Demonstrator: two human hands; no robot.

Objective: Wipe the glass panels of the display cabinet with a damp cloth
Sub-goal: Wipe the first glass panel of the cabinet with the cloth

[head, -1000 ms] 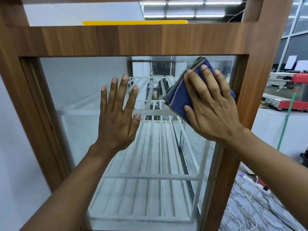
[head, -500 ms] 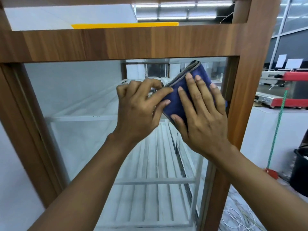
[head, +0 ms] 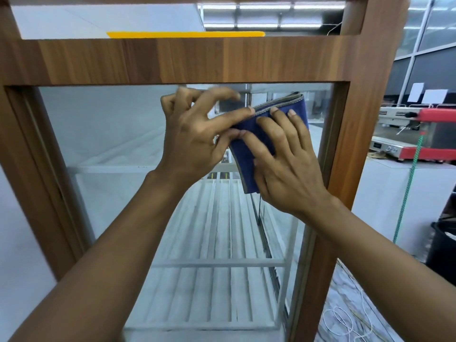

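Wood-framed cabinet (head: 197,60), upper right corner of its glass panel (head: 118,129): my right grip (head: 288,169) pressed the folded blue cloth (head: 299,108) flat, fingers straight; my left grip (head: 195,141) pinched its left edge.

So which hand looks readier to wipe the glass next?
Right, probably: the right hand lies flat on the blue cloth, pressing it to the glass panel; the left hand only pinches its edge.

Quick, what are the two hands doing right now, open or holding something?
Left hand: closed, pinching the edge of the blue cloth between thumb and forefinger.
Right hand: open, fingers pressing the same cloth flat on the glass panel.
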